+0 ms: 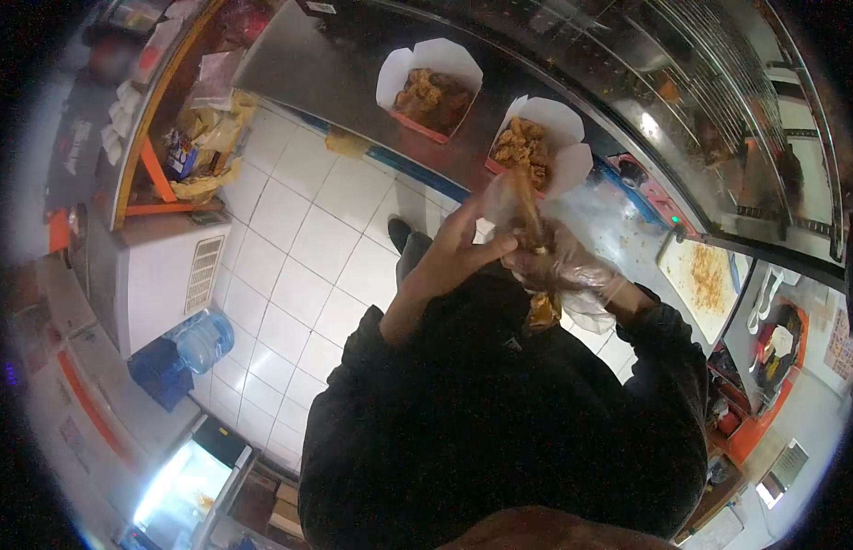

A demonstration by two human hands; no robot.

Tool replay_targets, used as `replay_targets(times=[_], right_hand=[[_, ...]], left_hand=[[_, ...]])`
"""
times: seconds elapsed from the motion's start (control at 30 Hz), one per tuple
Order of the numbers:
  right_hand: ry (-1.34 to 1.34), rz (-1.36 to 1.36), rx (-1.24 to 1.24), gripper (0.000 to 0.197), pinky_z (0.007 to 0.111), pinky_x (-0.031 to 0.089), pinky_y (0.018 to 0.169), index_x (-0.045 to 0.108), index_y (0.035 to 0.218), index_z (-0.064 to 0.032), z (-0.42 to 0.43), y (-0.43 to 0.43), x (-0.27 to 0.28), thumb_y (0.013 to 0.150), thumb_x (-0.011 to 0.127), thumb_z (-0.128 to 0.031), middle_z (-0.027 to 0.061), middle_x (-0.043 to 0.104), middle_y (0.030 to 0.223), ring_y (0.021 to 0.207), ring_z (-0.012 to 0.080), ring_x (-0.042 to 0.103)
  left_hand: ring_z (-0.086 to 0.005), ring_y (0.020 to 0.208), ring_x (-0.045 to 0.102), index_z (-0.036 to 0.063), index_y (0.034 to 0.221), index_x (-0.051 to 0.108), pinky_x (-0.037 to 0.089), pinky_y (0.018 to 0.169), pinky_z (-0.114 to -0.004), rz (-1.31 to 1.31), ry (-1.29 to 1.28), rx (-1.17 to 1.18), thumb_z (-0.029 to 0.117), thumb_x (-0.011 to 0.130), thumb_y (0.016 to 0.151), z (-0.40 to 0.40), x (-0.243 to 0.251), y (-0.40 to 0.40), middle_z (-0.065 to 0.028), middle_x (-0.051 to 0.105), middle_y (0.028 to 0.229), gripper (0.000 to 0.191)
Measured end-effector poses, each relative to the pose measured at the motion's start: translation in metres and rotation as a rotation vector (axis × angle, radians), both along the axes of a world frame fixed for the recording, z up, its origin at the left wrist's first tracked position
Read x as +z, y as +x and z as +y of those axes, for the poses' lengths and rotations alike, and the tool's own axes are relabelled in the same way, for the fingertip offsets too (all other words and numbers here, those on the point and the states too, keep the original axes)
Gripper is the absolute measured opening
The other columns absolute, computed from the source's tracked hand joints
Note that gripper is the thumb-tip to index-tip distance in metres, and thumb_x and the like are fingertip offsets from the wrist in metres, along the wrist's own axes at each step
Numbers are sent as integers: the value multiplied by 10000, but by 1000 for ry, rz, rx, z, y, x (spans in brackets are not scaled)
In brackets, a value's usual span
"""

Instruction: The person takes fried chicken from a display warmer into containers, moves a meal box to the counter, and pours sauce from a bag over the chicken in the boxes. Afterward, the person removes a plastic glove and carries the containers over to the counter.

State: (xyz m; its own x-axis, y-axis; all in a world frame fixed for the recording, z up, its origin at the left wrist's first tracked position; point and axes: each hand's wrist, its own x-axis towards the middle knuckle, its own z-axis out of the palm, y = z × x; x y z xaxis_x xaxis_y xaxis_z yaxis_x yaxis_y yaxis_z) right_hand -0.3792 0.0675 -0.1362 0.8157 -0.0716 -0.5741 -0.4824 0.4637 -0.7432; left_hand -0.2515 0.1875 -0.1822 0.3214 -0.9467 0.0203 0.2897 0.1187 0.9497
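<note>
My right hand (560, 261), in a clear plastic glove, is closed around a long brown item (526, 199), blurred and too unclear to name. A shiny golden-brown end (544, 311) shows below that hand. My bare left hand (461, 240) is beside it, thumb against or very near the item; its fingertips are blurred behind a translucent patch, perhaps plastic film (497, 201). Just beyond my hands, an open paper takeaway box (569, 124) holds fried chicken pieces (521, 146). To its left, a second open box (430, 56) contains browner, darker pieces (433, 100).
Both boxes stand on a dark metal counter (316, 75), in front of a glass display case (646, 89) with wire racks. A crumb-covered white cutting board (705, 285) lies at right. White floor tiles (282, 227), a white appliance (168, 275) and a water bottle (208, 340) are at left.
</note>
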Motion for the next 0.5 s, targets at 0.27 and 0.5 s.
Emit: replay_targets(times=[0.27, 0.5], right_hand=[[-885, 75, -152, 444, 301, 512, 567, 432, 1156, -1, -53, -19, 49, 784, 644, -117, 78, 569, 856, 646, 139, 572], [-2097, -140, 340, 592, 247, 495, 697, 326, 1293, -16, -88, -27, 18, 749, 555, 28, 112, 526, 1034, 911, 190, 551]], left_hand=[[-202, 1044, 506, 19, 1202, 420, 369, 905, -346, 28, 53, 12, 187, 475, 865, 4, -17, 32, -118, 532, 1100, 381], [-169, 976, 536, 18, 1122, 488, 413, 831, -301, 144, 59, -26, 141, 450, 901, -5, -48, 40, -84, 550, 1069, 255]])
